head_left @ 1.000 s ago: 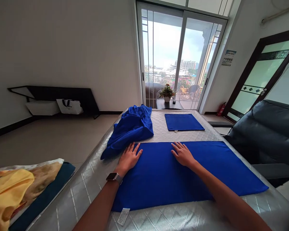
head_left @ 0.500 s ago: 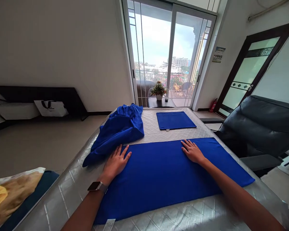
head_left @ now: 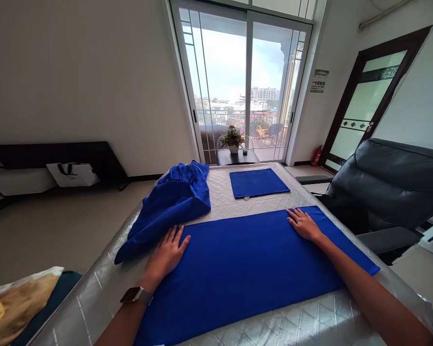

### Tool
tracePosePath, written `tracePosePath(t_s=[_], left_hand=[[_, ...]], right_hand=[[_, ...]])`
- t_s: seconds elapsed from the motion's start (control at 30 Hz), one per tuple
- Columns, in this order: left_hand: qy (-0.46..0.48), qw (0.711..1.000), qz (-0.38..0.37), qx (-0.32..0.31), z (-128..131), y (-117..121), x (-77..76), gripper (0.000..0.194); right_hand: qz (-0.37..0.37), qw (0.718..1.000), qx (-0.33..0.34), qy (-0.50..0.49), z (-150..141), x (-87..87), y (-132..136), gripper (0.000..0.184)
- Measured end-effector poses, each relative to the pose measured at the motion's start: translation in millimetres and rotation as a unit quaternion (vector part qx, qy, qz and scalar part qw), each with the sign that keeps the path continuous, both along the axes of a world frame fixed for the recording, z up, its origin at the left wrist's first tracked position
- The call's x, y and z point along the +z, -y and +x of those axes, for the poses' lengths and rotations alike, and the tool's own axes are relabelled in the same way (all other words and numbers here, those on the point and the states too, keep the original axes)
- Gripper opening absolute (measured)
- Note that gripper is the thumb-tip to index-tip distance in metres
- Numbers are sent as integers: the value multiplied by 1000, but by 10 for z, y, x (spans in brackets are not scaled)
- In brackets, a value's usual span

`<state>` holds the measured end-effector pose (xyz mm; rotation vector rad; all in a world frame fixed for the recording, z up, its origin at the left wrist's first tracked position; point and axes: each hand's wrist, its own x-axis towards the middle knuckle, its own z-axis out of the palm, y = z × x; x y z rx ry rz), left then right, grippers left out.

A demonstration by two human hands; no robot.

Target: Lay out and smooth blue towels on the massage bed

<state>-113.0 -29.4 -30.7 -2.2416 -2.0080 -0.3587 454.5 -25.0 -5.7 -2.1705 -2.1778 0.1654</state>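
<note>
Left arm (head_left: 123, 324) and right arm (head_left: 375, 298) reach forward; left hand (head_left: 165, 256) and right hand (head_left: 303, 225) lie flat, palms down, fingers slightly spread, well apart.

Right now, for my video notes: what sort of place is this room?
Probably a hotel or serviced-apartment room, though I can't be sure: a quilted mattress fills the foreground, a dark leather armchair stands beside it, and a notice hangs on the wall near the sliding balcony door.

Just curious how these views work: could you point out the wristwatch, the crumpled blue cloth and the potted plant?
Wristwatch (head_left: 134, 294): head view, on its face.
Crumpled blue cloth (head_left: 175, 204): head view, on the middle of the heap.
Potted plant (head_left: 233, 137): head view, on its leaves.
</note>
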Motion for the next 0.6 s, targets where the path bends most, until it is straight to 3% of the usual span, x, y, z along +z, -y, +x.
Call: tracePosePath(t_s=[0.4,0.6], left_hand=[[19,999,-45,10,17,36,75,74],[20,999,-29,8,62,55,95,74]], right_hand=[[7,997,-80,8,753,-113,-80,64],[21,996,-84,31,794,-151,-84,66]])
